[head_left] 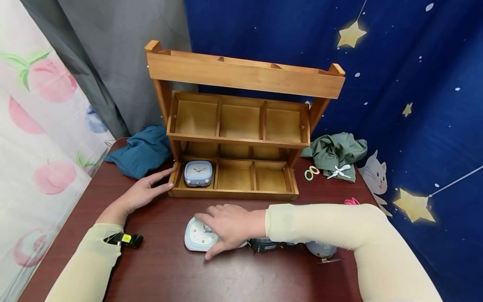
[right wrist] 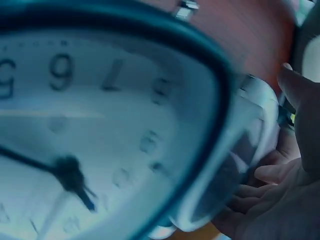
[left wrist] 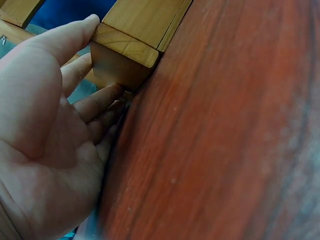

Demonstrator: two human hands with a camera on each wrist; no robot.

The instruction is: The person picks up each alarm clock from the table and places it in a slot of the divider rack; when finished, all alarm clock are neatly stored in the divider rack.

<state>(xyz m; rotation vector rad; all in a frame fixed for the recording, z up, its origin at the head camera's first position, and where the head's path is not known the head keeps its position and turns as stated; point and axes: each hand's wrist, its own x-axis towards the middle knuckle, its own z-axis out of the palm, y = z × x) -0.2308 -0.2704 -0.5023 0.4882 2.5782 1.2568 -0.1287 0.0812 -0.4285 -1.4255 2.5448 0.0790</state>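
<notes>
Two hands are being used: the pale clock (head_left: 200,235), lying face-up, is being gripped by the right hand (head_left: 226,228); the wooden organizer's (head_left: 234,184) corner is being touched by the flat, straight-fingered left hand (head_left: 145,193).

A dark reddish-brown wooden table (head_left: 166,277) stands before a grey curtain (head_left: 124,50); right of it hangs a star-printed navy backdrop (head_left: 415,105).

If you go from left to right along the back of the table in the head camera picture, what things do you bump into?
Crumpled teal-blue cloth → tiered wooden organiser shelf → small green and pink hair rings → crumpled sage-green cloth → grey cat picture on the blue star curtain.
</notes>
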